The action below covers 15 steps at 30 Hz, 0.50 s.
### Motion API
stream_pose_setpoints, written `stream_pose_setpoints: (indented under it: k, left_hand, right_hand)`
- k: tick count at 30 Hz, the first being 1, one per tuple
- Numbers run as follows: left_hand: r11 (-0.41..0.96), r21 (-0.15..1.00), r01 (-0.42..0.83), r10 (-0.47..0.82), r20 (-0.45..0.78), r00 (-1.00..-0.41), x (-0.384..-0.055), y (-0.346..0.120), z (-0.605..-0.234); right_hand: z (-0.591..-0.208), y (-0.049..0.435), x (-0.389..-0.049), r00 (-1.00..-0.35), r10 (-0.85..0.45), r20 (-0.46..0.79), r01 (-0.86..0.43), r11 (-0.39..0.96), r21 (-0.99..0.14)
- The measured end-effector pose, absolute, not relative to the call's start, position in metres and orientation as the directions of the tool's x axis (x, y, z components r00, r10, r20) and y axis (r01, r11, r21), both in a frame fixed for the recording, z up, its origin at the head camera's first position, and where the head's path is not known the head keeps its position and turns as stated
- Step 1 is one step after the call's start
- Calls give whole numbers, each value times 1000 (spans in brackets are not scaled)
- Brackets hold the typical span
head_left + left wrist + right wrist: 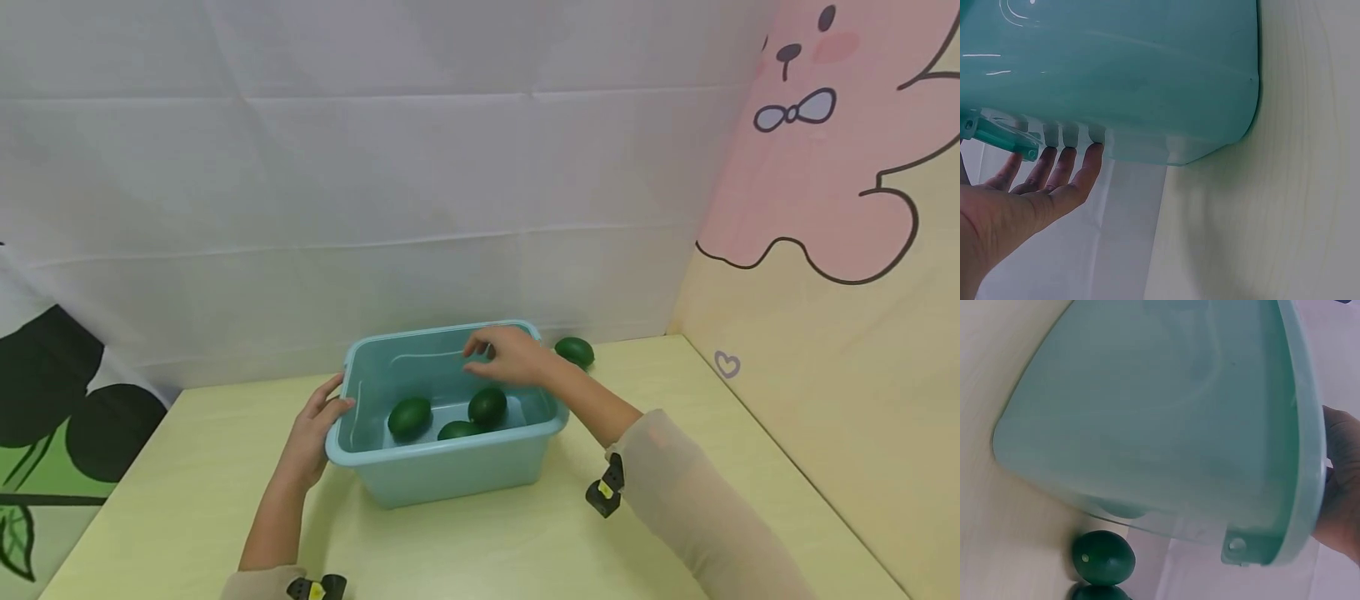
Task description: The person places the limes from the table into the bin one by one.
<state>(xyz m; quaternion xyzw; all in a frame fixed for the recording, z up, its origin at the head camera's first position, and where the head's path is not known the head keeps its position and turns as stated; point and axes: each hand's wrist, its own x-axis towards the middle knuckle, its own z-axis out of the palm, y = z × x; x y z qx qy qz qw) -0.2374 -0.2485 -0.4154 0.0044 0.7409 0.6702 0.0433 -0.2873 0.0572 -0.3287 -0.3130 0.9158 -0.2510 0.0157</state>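
Observation:
A light blue plastic basin stands on the table, with smooth dark green avocados lying on its floor. My left hand holds the basin's left end, thumb over the rim and fingertips against the outer wall, as the left wrist view shows from below. Over the basin's right half hovers my right hand, its fingers loosely bent with nothing between them. In the right wrist view the basin wall and rim hide part of this hand. Another avocado lies outside, behind the basin's right end.
The pale yellow table runs back to a white cloth wall. On the right rises a cream wall with a pink cartoon animal. Beside the outside avocado, the right wrist view shows a second dark green one, cut off by the frame.

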Motion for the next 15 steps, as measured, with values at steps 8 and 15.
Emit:
stream_pose_setpoints:
  k: [8, 15]
  left_hand:
    - [94, 995, -36, 68, -42, -997, -237, -249, -418]
    - [100, 994, -48, 54, -53, -997, -231, -246, -417]
  right_hand:
    - [-323, 76, -292, -819, -556, 142, -550, 690, -469]
    - [-319, 96, -292, -825, -534, 185, -552, 691, -467]
